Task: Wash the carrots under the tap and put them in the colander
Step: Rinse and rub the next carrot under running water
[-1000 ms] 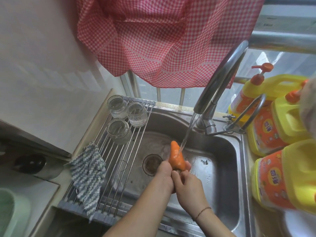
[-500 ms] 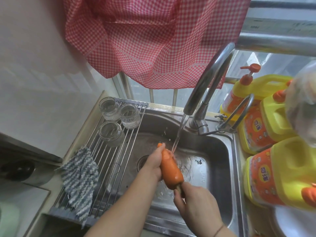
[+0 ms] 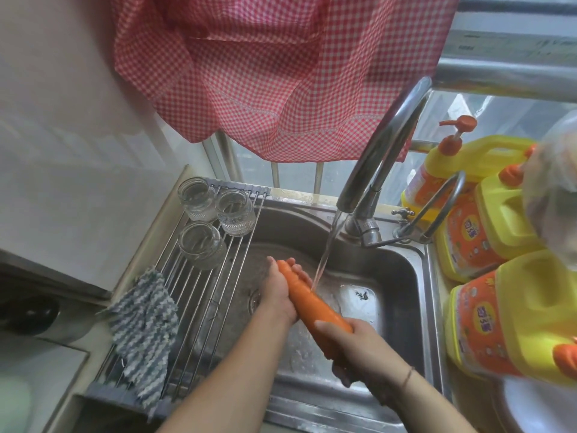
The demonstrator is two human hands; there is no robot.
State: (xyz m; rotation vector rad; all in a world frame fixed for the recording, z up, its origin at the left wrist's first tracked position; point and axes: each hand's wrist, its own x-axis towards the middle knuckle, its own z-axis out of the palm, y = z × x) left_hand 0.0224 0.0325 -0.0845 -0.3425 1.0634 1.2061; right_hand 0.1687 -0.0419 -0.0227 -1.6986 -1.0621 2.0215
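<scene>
I hold one carrot [image 3: 312, 303] over the steel sink [image 3: 402, 276], lying slantwise, its narrow tip pointing away from me and to the left, its thick end toward me. My left hand [image 3: 282, 290] cups the narrow half from underneath; its fingers [image 3: 301, 274] curl up round the far side and the tips show above the carrot. My right hand [image 3: 356, 348] grips the thick end, thumb laid across the top, remaining fingers wrapped underneath.

The tap [image 3: 379, 151] is running. Its stream [image 3: 326, 251] falls onto the carrot just beside my left fingertips. The sink floor under the carrot is wet; the drain [image 3: 254, 300] is partly hidden behind my left hand.

A wire roll-up rack [image 3: 199, 295] spans the left part of the sink. Three upturned glasses [image 3: 201, 245] stand on its far end. A blue-and-white cloth [image 3: 143, 332] hangs over its near left side.

On the bench to the right stand yellow detergent bottles [image 3: 512, 317] with orange labels, close together. A red checked curtain [image 3: 281, 76] hangs above the sink.
</scene>
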